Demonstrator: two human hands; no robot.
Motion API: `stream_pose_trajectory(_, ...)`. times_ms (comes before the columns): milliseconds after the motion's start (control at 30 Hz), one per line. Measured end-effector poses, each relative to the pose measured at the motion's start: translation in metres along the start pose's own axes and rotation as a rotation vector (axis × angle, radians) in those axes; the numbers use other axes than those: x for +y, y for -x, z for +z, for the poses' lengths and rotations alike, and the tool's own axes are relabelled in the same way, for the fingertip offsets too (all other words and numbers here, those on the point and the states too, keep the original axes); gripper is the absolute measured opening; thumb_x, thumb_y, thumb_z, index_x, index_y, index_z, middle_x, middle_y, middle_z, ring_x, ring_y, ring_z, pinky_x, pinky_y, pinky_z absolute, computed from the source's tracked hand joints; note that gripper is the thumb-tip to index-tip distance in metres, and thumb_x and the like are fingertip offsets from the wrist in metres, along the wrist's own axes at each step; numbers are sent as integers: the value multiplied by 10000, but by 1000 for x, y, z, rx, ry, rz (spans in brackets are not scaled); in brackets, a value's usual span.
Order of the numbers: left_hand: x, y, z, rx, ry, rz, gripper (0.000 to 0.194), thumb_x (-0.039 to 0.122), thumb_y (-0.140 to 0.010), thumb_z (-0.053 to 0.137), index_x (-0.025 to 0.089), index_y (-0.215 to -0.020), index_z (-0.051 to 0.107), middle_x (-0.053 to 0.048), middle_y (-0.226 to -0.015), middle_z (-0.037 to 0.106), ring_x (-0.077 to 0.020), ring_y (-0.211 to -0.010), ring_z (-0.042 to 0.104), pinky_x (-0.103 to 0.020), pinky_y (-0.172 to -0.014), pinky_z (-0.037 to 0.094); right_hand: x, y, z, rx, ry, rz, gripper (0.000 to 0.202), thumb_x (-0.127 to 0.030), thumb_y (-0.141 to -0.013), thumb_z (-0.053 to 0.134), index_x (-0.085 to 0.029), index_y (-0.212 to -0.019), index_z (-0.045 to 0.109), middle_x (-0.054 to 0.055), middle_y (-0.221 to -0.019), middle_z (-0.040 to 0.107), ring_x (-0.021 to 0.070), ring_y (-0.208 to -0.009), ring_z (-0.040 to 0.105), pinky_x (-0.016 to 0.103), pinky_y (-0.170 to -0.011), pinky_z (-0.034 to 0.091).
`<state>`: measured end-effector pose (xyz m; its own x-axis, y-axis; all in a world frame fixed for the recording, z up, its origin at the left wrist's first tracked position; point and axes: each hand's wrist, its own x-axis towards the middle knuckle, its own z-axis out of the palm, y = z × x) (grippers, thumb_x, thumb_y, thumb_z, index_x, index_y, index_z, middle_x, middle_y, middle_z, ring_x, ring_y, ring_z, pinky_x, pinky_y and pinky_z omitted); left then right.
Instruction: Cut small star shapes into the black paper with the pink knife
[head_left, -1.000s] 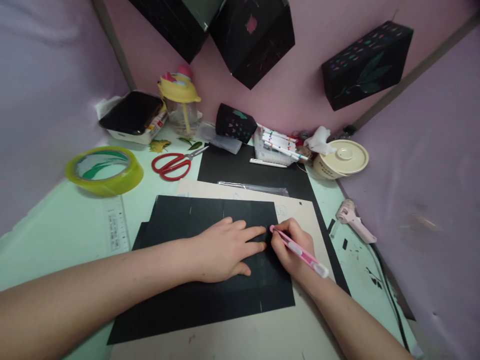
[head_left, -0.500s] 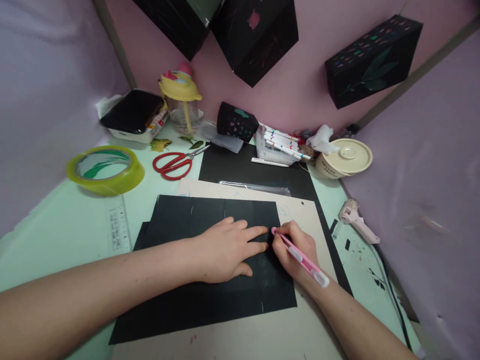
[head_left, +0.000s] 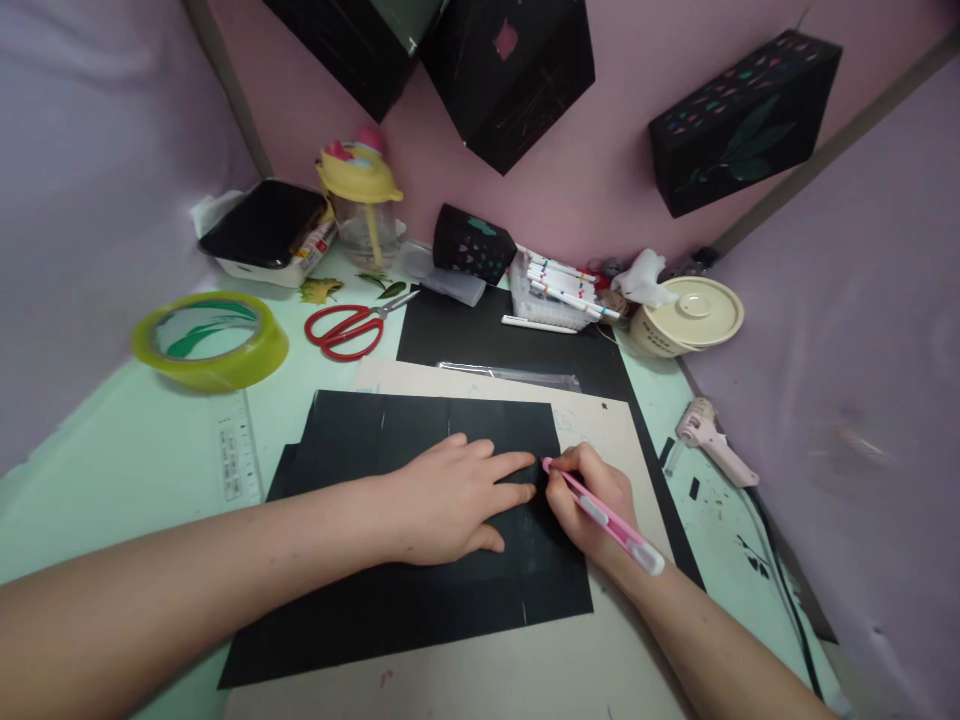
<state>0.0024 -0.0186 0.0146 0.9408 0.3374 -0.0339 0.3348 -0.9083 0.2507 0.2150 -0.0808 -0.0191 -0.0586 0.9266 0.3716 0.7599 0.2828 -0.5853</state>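
My left hand (head_left: 465,500) lies flat with spread fingers on a sheet of black card (head_left: 375,620), its fingertips pointing right. My right hand (head_left: 596,495) grips a pink craft knife (head_left: 604,515) like a pen, and the knife's tip meets the card just beyond my left fingertips. Where exactly the blade touches is too small to make out. Short pale lines show near the card's upper and lower edges. Underneath lies a larger beige board (head_left: 450,680), and a black sheet (head_left: 442,330) extends below that toward the back.
Red scissors (head_left: 352,332), yellow-green tape (head_left: 210,340) and a clear ruler (head_left: 236,450) lie left. White markers (head_left: 562,285), a lidded tub (head_left: 690,315) and a pink glue gun (head_left: 716,442) with a cord stand behind and right. Black boxes (head_left: 746,125) hang overhead.
The rear end of the craft knife has tilted very slightly to the right. My left hand and the card stay where they were.
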Motion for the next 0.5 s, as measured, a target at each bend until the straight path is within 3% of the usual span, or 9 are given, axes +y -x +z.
stream_pose_trajectory(333, 0, 0, 1, -1, 1, -2, 486, 505, -872, 578, 297, -1305, 504, -15, -1492, 389, -246, -1042, 516, -364, -816, 362, -1, 0, -2, 3, -31, 0, 91, -147, -813, 546, -214, -768, 504, -11, -658, 612, 114, -498, 523, 230, -501, 404)
stream_pose_trajectory(500, 0, 1, 2, 5, 2, -2, 536, 506, -870, 582, 303, -1353, 472, -22, -1493, 382, -238, -1044, 517, -363, -822, 372, -3, 0, -3, 68, -56, 108, 46, -174, -817, 559, -210, -793, 545, -9, -685, 648, 117, -517, 561, 222, -495, 415)
